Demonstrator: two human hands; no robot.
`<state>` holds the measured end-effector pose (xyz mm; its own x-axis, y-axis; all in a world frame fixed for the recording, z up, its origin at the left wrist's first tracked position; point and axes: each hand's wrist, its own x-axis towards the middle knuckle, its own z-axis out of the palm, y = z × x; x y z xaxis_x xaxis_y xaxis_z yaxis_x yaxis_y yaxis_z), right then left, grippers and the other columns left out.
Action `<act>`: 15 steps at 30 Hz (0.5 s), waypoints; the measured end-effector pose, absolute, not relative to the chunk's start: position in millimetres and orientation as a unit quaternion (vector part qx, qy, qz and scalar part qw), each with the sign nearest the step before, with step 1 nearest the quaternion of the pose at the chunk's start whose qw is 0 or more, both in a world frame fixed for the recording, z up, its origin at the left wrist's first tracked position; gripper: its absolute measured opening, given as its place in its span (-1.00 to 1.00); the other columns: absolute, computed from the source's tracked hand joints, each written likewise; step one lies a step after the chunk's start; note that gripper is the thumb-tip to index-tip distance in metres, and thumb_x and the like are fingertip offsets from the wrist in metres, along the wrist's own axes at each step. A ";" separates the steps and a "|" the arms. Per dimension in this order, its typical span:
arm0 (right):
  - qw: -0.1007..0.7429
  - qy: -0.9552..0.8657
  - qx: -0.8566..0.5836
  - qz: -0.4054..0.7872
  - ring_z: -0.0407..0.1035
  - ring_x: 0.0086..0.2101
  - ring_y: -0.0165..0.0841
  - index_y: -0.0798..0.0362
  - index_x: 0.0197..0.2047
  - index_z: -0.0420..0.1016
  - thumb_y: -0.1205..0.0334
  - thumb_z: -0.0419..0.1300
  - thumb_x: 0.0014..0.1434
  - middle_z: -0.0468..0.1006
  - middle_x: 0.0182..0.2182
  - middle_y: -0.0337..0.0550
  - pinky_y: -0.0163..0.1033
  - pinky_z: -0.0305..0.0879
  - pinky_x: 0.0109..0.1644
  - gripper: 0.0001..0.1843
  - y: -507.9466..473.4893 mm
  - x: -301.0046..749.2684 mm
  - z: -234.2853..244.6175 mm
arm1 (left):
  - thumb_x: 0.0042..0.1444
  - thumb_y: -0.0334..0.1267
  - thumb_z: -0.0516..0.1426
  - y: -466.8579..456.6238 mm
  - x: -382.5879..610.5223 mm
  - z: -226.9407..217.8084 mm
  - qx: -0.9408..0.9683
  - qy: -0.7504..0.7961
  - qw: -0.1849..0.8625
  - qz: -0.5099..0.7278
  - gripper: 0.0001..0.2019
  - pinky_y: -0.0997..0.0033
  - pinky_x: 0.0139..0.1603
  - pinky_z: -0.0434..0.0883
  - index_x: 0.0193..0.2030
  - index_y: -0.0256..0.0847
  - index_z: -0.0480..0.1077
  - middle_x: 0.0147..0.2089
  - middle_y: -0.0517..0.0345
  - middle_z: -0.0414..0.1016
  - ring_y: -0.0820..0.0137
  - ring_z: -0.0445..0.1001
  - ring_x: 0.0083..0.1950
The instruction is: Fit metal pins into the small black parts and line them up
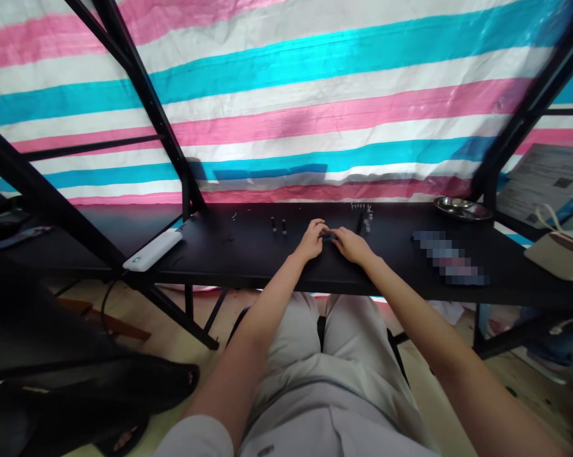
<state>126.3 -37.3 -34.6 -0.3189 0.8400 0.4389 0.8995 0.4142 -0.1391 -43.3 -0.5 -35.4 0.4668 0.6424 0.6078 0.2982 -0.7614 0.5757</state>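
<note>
The small dark part (327, 235) is sitting between my two hands at the near edge of the black table (248, 254) — my left hand (310, 240) and my right hand (352, 245) are both pinching it from either side, fingers curled in narrow. Two short black pieces (278, 225) are standing just left of my left hand and some small metal bits (365, 219) are lying just beyond my right hand — a steel dish (462, 208) is resting well off to the right, a white power bank (153, 250) well off to the left.
</note>
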 end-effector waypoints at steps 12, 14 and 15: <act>0.224 -0.798 -0.553 -0.082 0.36 -0.25 -0.34 0.07 -0.10 0.39 0.23 -0.06 0.27 0.45 -0.18 -0.06 -0.32 0.17 -0.31 -0.75 -40.1 127.2 -27.6 | -0.04 -0.59 -0.01 -3.1 -38.6 -34.1 0.846 0.283 0.156 0.424 -0.66 0.35 -0.02 0.37 -0.11 -0.25 0.27 -0.03 0.01 0.30 0.42 0.36 -0.12; 0.240 -0.795 -0.551 -0.086 0.36 -0.26 -0.35 0.07 -0.10 0.38 0.22 -0.06 0.27 0.45 -0.18 -0.07 -0.32 0.17 -0.33 -0.75 -40.9 127.2 -26.9 | 0.01 -0.51 0.04 -0.7 -39.2 -34.5 0.840 0.315 0.146 0.418 -0.77 0.32 -0.02 0.36 -0.17 -0.25 0.31 -0.15 0.06 0.37 0.38 0.36 -0.11; 0.247 -0.793 -0.549 -0.087 0.36 -0.26 -0.35 0.06 -0.11 0.38 0.21 -0.06 0.27 0.46 -0.18 -0.08 -0.32 0.16 -0.34 -0.75 -40.9 127.4 -27.0 | 0.03 -0.48 0.06 0.1 -39.5 -34.3 0.834 0.331 0.145 0.417 -0.83 0.32 -0.02 0.35 -0.21 -0.25 0.32 -0.19 0.07 0.40 0.37 0.37 -0.13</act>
<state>127.4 -40.9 -27.0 -0.2739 0.8283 0.4887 0.9149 0.3812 -0.1332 -39.5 0.1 -34.3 0.4339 0.6726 0.5994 0.4302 -0.7392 0.5181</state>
